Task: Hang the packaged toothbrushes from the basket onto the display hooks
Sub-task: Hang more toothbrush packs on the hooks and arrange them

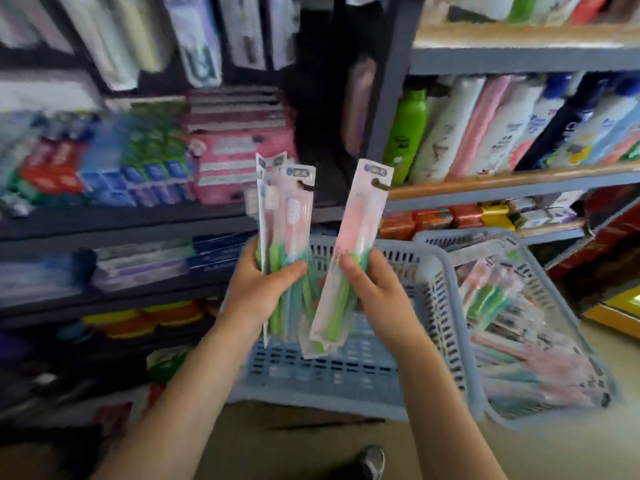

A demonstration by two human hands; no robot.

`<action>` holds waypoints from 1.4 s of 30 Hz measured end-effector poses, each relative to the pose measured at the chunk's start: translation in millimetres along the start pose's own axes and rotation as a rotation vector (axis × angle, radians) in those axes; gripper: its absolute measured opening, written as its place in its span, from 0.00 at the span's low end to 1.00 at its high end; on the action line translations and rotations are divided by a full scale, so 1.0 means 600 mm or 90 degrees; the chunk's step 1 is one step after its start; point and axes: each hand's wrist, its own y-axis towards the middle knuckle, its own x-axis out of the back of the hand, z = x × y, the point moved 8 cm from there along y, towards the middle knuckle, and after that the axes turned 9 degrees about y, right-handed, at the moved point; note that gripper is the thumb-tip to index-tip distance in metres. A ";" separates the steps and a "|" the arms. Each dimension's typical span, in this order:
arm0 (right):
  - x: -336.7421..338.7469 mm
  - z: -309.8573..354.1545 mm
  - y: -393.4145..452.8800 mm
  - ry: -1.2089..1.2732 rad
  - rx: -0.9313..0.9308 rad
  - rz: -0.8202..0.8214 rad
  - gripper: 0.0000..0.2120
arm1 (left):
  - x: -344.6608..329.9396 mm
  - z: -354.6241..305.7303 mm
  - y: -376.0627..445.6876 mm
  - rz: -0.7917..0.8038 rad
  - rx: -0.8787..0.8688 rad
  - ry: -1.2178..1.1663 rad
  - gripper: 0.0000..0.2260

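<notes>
Upright — toothbrush packs [284, 237] in both hands

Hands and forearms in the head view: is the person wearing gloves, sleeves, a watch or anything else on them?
Nothing is worn on either, as far as the picture shows. The left hand and right hand are bare, with no gloves, and no rings can be made out. Both forearms are uncovered down to the bottom edge of the picture: no sleeves, watch or wristband. The picture is somewhat blurred, so fine details may be missed.
</notes>
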 end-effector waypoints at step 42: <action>-0.715 0.316 0.240 0.079 0.204 0.140 0.05 | 0.679 -0.253 0.144 -0.231 -0.225 -0.111 0.16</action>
